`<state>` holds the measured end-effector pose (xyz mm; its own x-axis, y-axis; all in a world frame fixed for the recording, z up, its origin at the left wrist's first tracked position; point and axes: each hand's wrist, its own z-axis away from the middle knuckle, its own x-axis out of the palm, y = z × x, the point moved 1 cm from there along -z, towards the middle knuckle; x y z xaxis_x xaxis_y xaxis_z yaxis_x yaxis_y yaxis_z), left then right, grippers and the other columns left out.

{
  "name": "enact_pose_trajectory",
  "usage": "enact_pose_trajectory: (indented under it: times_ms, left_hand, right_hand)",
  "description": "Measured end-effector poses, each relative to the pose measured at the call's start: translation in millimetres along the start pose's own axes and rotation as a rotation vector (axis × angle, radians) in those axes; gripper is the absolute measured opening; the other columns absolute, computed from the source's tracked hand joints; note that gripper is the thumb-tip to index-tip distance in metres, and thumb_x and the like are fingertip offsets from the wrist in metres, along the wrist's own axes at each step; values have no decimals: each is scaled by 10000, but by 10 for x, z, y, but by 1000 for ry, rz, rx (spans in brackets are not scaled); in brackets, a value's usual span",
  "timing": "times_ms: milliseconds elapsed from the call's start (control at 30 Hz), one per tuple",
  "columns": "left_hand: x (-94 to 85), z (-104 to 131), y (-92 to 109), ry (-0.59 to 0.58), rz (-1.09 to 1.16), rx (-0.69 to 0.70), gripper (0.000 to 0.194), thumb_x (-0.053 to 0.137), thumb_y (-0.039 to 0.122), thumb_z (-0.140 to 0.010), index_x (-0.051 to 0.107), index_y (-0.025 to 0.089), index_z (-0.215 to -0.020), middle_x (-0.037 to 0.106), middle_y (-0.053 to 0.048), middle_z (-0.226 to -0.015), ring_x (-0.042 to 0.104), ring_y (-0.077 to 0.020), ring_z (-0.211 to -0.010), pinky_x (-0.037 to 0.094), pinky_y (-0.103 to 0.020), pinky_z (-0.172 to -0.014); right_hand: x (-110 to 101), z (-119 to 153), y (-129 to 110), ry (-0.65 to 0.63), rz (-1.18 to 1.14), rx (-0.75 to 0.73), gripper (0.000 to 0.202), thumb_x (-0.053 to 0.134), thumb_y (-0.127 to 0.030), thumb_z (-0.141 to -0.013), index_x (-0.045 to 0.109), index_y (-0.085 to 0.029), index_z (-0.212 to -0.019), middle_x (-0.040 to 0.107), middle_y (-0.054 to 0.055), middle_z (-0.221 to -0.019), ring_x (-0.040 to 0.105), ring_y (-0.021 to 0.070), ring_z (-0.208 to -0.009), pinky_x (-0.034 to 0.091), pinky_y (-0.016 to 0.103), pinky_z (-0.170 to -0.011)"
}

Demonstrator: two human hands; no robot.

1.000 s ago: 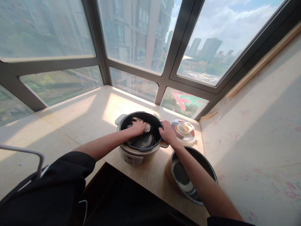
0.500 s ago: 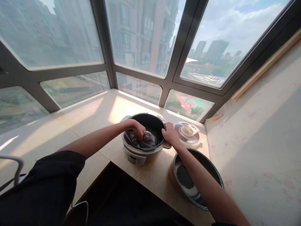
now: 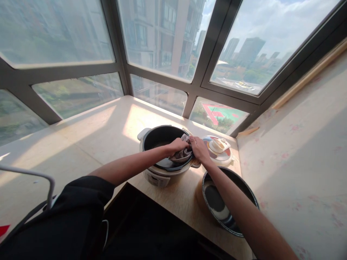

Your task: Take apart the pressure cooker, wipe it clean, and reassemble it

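Note:
An electric pressure cooker (image 3: 156,177) stands lidless on the ledge, its dark inside showing. My left hand (image 3: 179,145) reaches in with closed fingers around a crumpled, dark patterned cloth (image 3: 181,156), pressed to the inner right wall. My right hand (image 3: 200,148) grips the cooker's right rim, its fingertips beside the cloth; the hands partly hide where cloth and rim meet. Behind my right hand lies the cooker's lid (image 3: 219,147), its knob facing up. My right forearm passes over a round inner pot (image 3: 207,207) with a dark inside.
The pale ledge (image 3: 103,135) runs below framed windows (image 3: 159,77), with a papered wall (image 3: 292,173) on the right. A dark gap (image 3: 141,224) opens below the ledge's front edge. A white curved tube (image 3: 29,170) stands at the left.
My left hand has moved right with the cloth, from the cooker's bottom to its right inner wall. My right hand has stayed at the rim. The view has shifted slightly.

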<state>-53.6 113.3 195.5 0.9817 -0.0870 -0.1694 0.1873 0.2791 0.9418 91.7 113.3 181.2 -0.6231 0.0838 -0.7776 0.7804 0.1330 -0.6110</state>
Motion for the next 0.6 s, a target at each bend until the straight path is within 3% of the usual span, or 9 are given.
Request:
enact_pose_trajectory:
  times_ms: [67, 200, 300, 433, 600]
  left_hand:
    - [22, -70, 15, 93, -27, 16, 235, 695, 203, -711, 685, 100, -922, 739, -146, -969, 696, -299, -985, 554, -359, -860]
    - [-19, -131, 53, 232, -127, 32, 535, 675, 254, -777, 538, 59, -1256, 636, -235, -1275, 615, -315, -1200, 473, -381, -1016]
    - [-177, -118, 82, 249, -319, 111, 558, 659, 254, -796, 507, 66, -1299, 633, -238, -1278, 606, -343, -1212, 455, -410, -1025]
    - [-524, -80, 117, 237, -752, 377, 424, 592, 258, -844, 584, 192, -1263, 694, -136, -1151, 662, -321, -1084, 496, -394, -926]
    - [-898, 9, 165, 184, -1146, 652, 469, 514, 231, -898, 578, 255, -1362, 650, -133, -1171, 636, -304, -1087, 505, -375, -864]
  right_hand:
    - [-5, 0, -5, -4, 15, -12, 464, 261, -528, -1043, 613, -228, -1008, 657, 96, -1037, 569, 261, -1086, 420, 386, -945]
    - [-12, -3, -9, 2, 35, -27, 454, 246, -491, -1053, 608, -231, -969, 664, 95, -1011, 573, 255, -1059, 414, 374, -944]
    - [-5, -13, 3, 11, 39, -28, 443, 263, -459, -1055, 630, -216, -1004, 679, 113, -1046, 580, 258, -1064, 414, 376, -951]
    - [15, -26, 25, 29, 46, -6, 417, 325, -449, -1043, 656, -197, -1083, 696, 119, -1071, 596, 262, -1074, 416, 379, -952]
    - [7, -18, 13, 39, 71, 24, 366, 409, -418, -1008, 682, -192, -1096, 712, 115, -1053, 616, 269, -1049, 430, 375, -918]
